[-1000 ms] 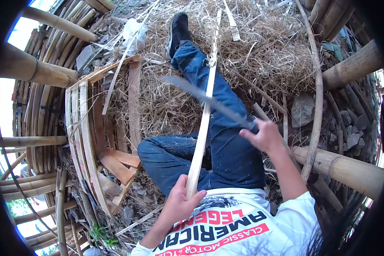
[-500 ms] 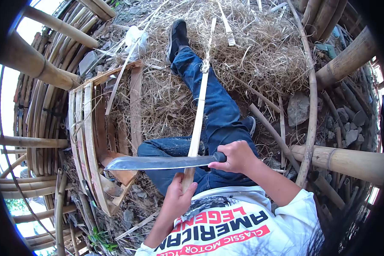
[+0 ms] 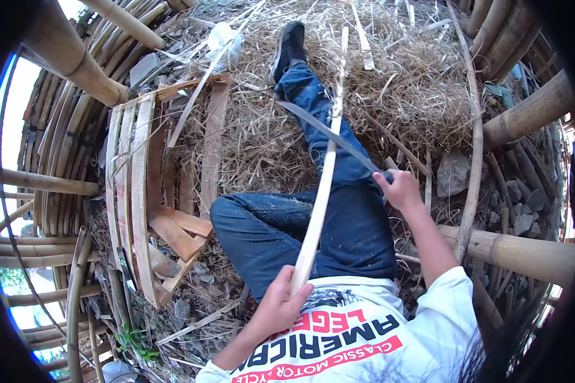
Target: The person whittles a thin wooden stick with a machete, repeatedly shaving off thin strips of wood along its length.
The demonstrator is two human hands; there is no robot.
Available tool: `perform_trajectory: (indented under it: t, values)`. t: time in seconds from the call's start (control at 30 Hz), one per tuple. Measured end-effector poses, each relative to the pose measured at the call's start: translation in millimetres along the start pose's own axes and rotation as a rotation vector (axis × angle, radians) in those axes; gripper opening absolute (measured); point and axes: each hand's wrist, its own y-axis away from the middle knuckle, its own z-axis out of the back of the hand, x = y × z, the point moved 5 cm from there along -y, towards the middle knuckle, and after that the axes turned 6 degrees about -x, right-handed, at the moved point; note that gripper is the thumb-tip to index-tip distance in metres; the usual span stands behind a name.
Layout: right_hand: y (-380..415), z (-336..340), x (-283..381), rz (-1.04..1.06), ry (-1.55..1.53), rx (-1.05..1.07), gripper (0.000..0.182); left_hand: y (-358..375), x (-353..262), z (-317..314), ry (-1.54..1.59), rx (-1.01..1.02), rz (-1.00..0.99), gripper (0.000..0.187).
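My left hand [image 3: 282, 302] is closed around the near end of a long pale bamboo strip [image 3: 320, 214], close to my belly. The strip slants up and away over my legs, with frayed shavings clinging near its far part. In my right hand [image 3: 399, 190] is the dark handle of a long machete [image 3: 326, 129]. Its blade points up and left and crosses over the strip near my shin. My outstretched leg in blue jeans [image 3: 358, 223] lies beneath the strip, and the other leg is bent to the left.
Curly bamboo shavings [image 3: 415, 96] cover the ground ahead. A wooden crate [image 3: 129, 185] lies at left, with a white plastic bag [image 3: 225, 46] beyond it. Bamboo poles [image 3: 514, 252] stand and lie on both sides. Rocks [image 3: 452, 172] sit at right.
The machete has moved away from my body along the strip, its blade now tilted up-left instead of level. My right arm has stretched forward; my left hand still grips the strip's near end.
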Motion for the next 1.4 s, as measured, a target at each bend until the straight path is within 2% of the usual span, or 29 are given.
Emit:
perform_trajectory:
  t: [0.07, 0.13, 0.2, 0.27, 0.3, 0.4, 0.5, 0.63, 0.7, 0.8, 0.9, 1.4]
  values:
    - [-5.4, 5.4, 9.2, 0.023, 0.010, 0.004, 0.067, -2.7, -0.9, -6.0, -0.084, 0.014, -0.048, 0.024]
    - [1.9, 4.2, 12.9, 0.027, 0.032, 0.020, 0.067, -6.4, -1.8, -1.3, -0.017, 0.002, 0.066, 0.023]
    - [17.2, 2.3, 31.8, 0.047, -0.110, -0.089, 0.066, -13.8, -1.1, -3.1, 0.063, 0.014, 0.101, 0.021]
    - [41.1, -5.0, 56.4, 0.116, -0.100, -0.035, 0.066, -25.6, -2.3, -2.7, -0.124, -0.017, -0.046, 0.019]
    - [54.1, -8.2, 69.4, 0.170, -0.106, 0.020, 0.066, -29.2, -1.5, -2.2, -0.129, -0.017, -0.049, 0.019]
    - [85.9, -9.8, 102.8, 0.333, -0.149, 0.097, 0.059, -32.9, 4.0, 1.4, -0.159, -0.039, -0.006, 0.015]
    - [88.7, -7.2, 115.5, 0.356, -0.119, 0.158, 0.063, -30.5, 0.5, 5.6, -0.092, -0.046, 0.108, 0.014]
    - [77.7, -8.7, 119.2, 0.377, -0.102, 0.210, 0.069, -29.5, 0.2, 12.0, -0.173, -0.056, 0.114, 0.013]
    - [72.9, -11.6, 119.3, 0.405, -0.069, 0.201, 0.070, -33.6, 7.2, 15.3, -0.252, -0.102, -0.106, 0.013]
    - [64.3, -7.4, 122.9, 0.431, 0.000, 0.185, 0.062, -31.7, 2.6, 17.3, -0.287, -0.136, -0.068, 0.014]
    - [51.4, -11.3, 113.7, 0.430, 0.033, 0.127, 0.071, -30.3, 4.9, 17.6, -0.291, -0.160, -0.072, 0.015]
    - [38.0, -12.3, 111.0, 0.526, 0.026, 0.052, 0.069, -32.6, 0.2, 18.4, -0.420, -0.159, -0.070, 0.015]
